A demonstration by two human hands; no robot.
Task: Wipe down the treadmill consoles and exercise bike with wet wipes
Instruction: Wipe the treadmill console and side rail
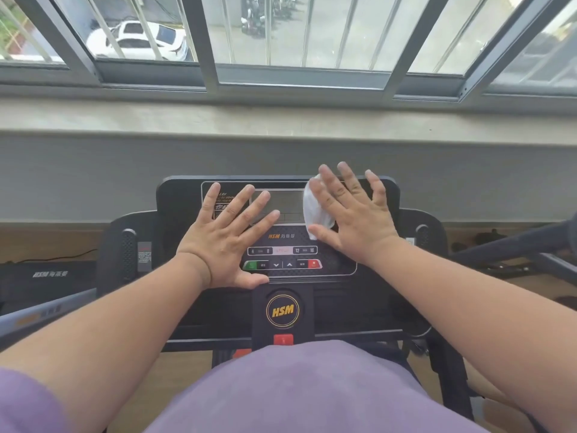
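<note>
White wet wipe (pixel 317 210) is lying under the flat, spread fingers of the right hand (pixel 349 210), pressing against the treadmill console (pixel 368 267) beside its display, while the left hand (pixel 228 235) is resting splayed, seemingly bracing.

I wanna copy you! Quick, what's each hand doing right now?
Left hand: open, flat on the console, holding nothing.
Right hand: open, straight fingers pressing the wet wipe.
</note>
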